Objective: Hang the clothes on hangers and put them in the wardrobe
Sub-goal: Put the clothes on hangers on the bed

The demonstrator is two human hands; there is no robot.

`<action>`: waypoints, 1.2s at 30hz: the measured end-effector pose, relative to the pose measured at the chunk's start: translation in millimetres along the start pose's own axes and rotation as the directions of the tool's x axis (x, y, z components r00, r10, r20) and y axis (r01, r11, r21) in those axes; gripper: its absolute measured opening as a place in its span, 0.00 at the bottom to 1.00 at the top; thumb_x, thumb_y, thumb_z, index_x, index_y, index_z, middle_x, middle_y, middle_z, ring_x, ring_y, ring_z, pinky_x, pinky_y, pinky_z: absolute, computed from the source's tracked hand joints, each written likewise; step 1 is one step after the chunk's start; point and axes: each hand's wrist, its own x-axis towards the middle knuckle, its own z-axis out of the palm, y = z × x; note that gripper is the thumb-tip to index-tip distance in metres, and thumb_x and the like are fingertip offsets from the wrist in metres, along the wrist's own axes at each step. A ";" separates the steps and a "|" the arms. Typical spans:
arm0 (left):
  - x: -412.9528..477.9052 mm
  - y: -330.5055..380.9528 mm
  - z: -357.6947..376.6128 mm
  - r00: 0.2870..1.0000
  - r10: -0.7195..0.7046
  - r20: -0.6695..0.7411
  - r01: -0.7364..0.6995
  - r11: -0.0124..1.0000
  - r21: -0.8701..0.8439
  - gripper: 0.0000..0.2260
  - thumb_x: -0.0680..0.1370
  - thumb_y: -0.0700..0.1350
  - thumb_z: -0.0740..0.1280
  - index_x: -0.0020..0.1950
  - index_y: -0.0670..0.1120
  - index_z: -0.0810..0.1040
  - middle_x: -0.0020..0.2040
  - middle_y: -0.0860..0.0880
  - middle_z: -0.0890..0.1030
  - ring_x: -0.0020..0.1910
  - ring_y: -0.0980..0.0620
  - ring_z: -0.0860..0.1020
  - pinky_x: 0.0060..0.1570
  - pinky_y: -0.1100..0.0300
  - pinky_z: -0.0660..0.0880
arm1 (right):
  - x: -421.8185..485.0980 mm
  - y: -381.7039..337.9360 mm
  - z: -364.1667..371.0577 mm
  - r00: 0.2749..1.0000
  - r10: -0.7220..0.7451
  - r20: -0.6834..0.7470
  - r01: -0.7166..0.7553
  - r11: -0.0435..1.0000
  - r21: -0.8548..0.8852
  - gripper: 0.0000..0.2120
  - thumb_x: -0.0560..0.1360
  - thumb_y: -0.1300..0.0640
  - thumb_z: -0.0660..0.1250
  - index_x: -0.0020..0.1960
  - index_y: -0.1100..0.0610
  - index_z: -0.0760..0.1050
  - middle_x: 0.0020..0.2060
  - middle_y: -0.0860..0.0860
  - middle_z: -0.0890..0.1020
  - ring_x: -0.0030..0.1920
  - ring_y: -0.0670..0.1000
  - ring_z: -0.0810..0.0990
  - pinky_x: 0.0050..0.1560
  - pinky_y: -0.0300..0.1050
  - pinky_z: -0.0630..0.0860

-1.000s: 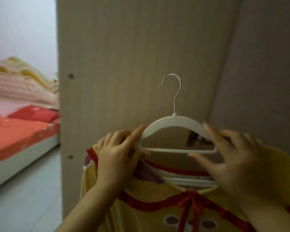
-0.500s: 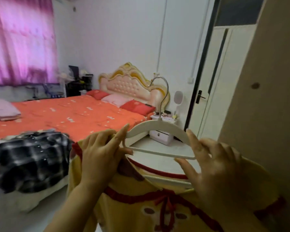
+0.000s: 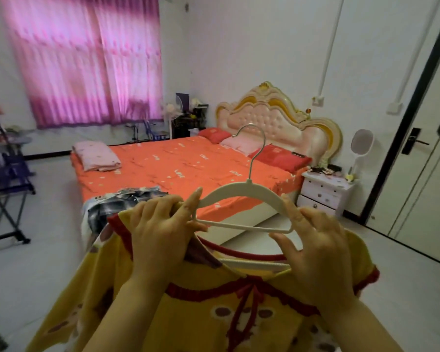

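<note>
Fingers of the left hand (image 3: 163,232) curl round the left end of the white hanger (image 3: 241,191) and a shoulder of the yellow shirt (image 3: 201,313). The shirt hangs under the hanger, up in the air. The right hand (image 3: 318,252) pinches the hanger's right end.

Daylight glows through the pink curtain (image 3: 87,59), the brightest patch in view, tinting the light around it. The wall right of the curtain is evenly lit, soft and pale, and shadows are faint. The folding rack (image 3: 5,174) below and left of the curtain is smeared with blur. Far right of the curtain, the black door frame (image 3: 404,123) leans with wide-angle distortion.
</note>
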 end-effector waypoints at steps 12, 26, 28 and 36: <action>58.6 -52.9 168.4 0.989 -0.126 0.080 0.119 0.990 0.081 0.21 0.72 0.54 0.61 0.59 0.46 0.79 0.42 0.44 0.81 0.43 0.41 0.79 0.46 0.47 0.71 | 81.9 86.3 185.4 0.997 -0.032 0.069 0.021 0.987 0.160 0.30 0.65 0.54 0.75 0.65 0.60 0.73 0.45 0.56 0.81 0.46 0.58 0.79 0.45 0.56 0.78; 145.0 -107.1 407.0 0.968 -0.228 0.105 0.217 0.971 0.100 0.22 0.71 0.57 0.60 0.58 0.47 0.80 0.41 0.44 0.81 0.40 0.42 0.79 0.44 0.46 0.72 | 191.6 221.6 398.7 0.983 -0.111 0.150 0.081 0.978 0.194 0.31 0.65 0.54 0.76 0.66 0.57 0.72 0.45 0.56 0.81 0.47 0.59 0.79 0.47 0.59 0.77; 158.0 -121.6 451.1 0.968 -0.230 0.104 0.219 0.970 0.101 0.22 0.70 0.57 0.62 0.58 0.47 0.81 0.40 0.45 0.80 0.40 0.42 0.79 0.44 0.47 0.72 | 207.8 239.5 437.9 0.982 -0.107 0.158 0.076 0.979 0.187 0.31 0.65 0.55 0.77 0.66 0.57 0.72 0.45 0.56 0.80 0.46 0.59 0.79 0.47 0.59 0.77; 236.4 -178.0 606.4 0.963 -0.252 0.093 0.243 0.965 0.104 0.22 0.69 0.58 0.63 0.58 0.48 0.81 0.40 0.46 0.80 0.39 0.43 0.79 0.44 0.48 0.72 | 299.3 308.5 579.7 0.975 -0.129 0.180 0.094 0.978 0.189 0.30 0.65 0.55 0.77 0.65 0.59 0.74 0.44 0.55 0.80 0.45 0.58 0.79 0.46 0.57 0.76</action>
